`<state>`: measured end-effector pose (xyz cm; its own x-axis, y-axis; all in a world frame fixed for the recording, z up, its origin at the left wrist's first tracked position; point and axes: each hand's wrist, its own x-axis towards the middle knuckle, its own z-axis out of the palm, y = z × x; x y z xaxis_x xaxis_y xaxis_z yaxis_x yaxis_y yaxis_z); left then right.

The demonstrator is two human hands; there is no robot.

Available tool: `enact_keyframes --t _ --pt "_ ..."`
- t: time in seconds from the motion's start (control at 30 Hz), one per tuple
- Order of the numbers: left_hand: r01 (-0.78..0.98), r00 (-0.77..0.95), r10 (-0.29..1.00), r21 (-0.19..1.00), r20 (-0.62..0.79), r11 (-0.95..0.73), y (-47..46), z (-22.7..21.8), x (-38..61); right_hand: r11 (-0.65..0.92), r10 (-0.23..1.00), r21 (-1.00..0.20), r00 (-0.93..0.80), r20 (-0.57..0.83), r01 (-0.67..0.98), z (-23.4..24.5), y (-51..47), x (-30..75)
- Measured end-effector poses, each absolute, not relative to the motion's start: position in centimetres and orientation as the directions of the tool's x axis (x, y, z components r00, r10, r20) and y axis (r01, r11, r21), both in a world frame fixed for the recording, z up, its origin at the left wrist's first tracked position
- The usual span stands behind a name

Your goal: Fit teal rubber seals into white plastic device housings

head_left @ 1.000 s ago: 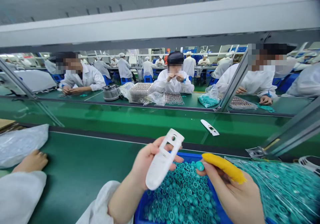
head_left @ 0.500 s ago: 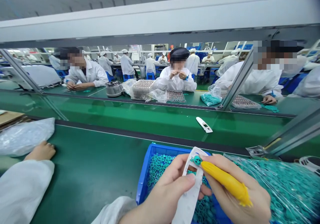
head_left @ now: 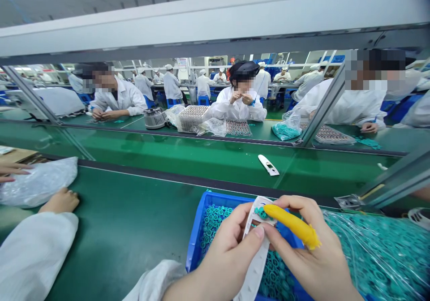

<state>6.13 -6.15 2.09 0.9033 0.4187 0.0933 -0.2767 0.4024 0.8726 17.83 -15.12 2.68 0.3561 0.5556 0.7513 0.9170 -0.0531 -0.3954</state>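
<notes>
Beneath your fingers and well out to their left spreads the green bench (head_left: pixel 134 220); beyond them runs a glossy green belt (head_left: pixel 188 161). To the right of your fingers, just beside your right hand (head_left: pixel 311 254), lies a clear bag of teal parts (head_left: pixel 379 251). Directly below your fingers sits a blue bin (head_left: pixel 195 238) holding teal rings (head_left: pixel 215 218). Your left hand (head_left: pixel 228 249) pinches a white shell (head_left: pixel 253 272) between thumb and fingers, tilted over the bin. Your right fingers close on the shell's far end, thumb tip beside your left thumb, index finger in a yellow finger cot (head_left: pixel 292 224). Past your fingertips, well apart, a second white shell (head_left: pixel 266 163) lies on the belt. Farther off, a notice (head_left: pixel 182 63) bears print too small to read. Under your yellow-covered fingertip, partly hidden, a teal piece (head_left: pixel 259 212) sits against the held shell.
</notes>
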Motion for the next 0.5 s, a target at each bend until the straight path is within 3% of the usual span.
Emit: enact_keyframes --t 0.2,0.4,0.5 --pt "-0.235 0.879 0.456 0.958 0.138 0.162 -6.28 1.31 6.40 0.010 0.584 -0.333 0.265 0.767 0.943 2.24 -15.03 17.96" --pt "-0.225 0.897 0.437 0.921 0.069 0.317 -6.15 1.24 6.53 0.043 0.586 -0.564 0.437 0.683 0.825 2.72 -15.40 17.48" --pt "-0.207 0.904 0.425 0.912 0.041 0.353 -5.94 1.08 6.61 0.071 0.587 -0.615 0.466 0.662 0.785 2.89 -15.53 17.54"
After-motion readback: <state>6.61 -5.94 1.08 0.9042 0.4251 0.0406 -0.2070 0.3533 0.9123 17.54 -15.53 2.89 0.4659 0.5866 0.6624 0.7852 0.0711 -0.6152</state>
